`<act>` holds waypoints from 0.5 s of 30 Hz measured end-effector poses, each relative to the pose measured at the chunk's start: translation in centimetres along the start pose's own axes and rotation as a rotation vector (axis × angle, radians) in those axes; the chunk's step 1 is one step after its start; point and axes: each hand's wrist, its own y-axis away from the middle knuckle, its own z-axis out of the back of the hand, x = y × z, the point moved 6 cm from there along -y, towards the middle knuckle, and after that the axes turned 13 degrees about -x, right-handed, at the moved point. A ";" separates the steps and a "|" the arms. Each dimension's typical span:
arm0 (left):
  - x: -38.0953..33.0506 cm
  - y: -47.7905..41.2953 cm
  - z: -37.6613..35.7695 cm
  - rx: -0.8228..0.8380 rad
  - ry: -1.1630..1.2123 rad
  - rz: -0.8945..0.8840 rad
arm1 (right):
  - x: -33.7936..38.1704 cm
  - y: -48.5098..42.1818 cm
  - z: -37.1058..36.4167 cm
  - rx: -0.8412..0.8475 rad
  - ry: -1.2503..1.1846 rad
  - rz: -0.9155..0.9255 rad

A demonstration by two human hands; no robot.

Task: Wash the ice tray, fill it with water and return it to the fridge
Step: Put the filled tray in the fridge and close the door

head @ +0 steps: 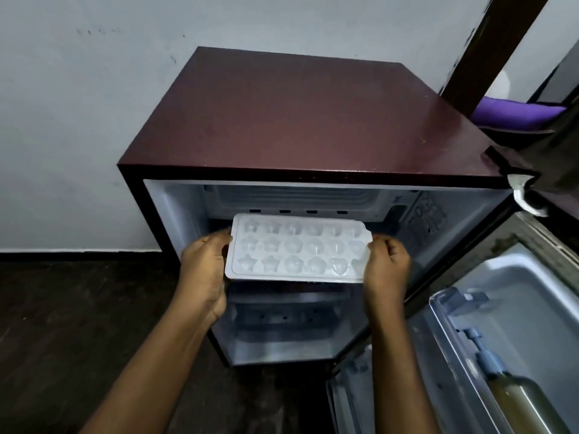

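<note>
I see the left hand [203,261] and right hand [387,264] each gripping a short end of the glossy white plastic ice tray [297,249], star-shaped and rounded moulds up, level at the upper front edge of the open, smooth maroon fridge [297,120].

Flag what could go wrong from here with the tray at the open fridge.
1. Spill: the ice tray is held only at its short ends by the left hand and right hand; any tilt could slop water from the shallow moulds, though fill level is hard to see.
2. Snag: the upper compartment of the fridge looks low; the tray's far edge could catch at its mouth and jolt.
</note>
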 end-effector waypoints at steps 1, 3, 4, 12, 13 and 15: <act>0.0 -0.5 -0.4 0.013 0.008 -0.023 | 0.0 -0.5 -0.5 -0.008 -0.013 0.011; 0.0 -1.5 -1.1 0.044 0.013 -0.058 | 0.0 -1.4 -1.4 -0.008 -0.035 0.032; 0.0 -2.0 -1.5 0.054 0.013 -0.069 | 0.0 -1.7 -1.9 -0.006 -0.046 0.040; -1.2 -3.7 -4.0 0.152 0.031 -0.274 | 0.0 -4.7 -5.2 0.083 -0.110 0.105; -1.4 -3.9 -4.2 0.150 0.028 -0.295 | 0.0 -4.9 -5.7 0.116 -0.110 0.107; -1.6 -4.3 -4.5 0.128 0.023 -0.312 | 0.2 -5.4 -6.6 0.157 -0.088 0.119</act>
